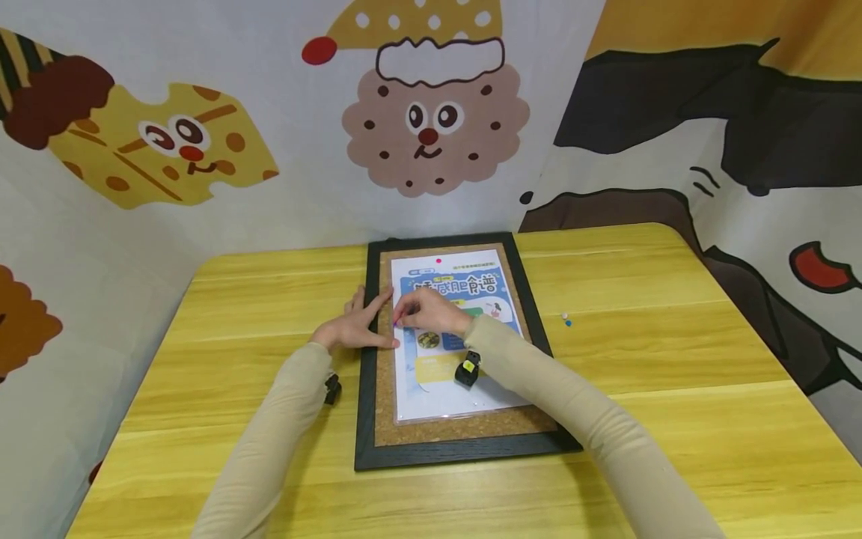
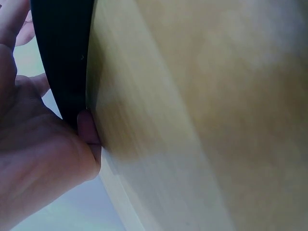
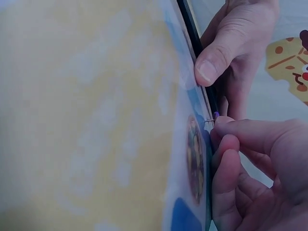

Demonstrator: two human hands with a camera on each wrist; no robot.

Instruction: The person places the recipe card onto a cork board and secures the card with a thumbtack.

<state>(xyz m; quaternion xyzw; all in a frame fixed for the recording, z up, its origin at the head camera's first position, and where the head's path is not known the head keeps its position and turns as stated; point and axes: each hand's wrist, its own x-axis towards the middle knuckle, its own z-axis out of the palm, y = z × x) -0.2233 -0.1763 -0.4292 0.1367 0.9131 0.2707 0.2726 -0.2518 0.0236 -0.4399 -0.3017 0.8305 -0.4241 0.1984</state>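
A framed cork board (image 1: 465, 438) lies on the table with a printed poster (image 1: 431, 404) over its cork. Between thumb and index finger my right hand (image 1: 431, 311) pinches a purple push pin (image 3: 216, 114), its metal needle toward the poster near the left edge. My left hand (image 1: 353, 326) spreads over the board's left frame, thumb and index finger extended at the poster's edge on both sides of the pin. From the left wrist, this hand lies against the dark frame (image 2: 65, 53). A pink pin (image 1: 438, 260) sits at the poster's top.
On the yellow wood-grain table (image 1: 673, 337), a white pin (image 1: 564, 316) and a blue pin (image 1: 569, 323) lie right of the board. Behind the table hangs a cloth (image 1: 289, 209) printed with cartoon food. Each wrist wears a small black camera (image 1: 468, 369).
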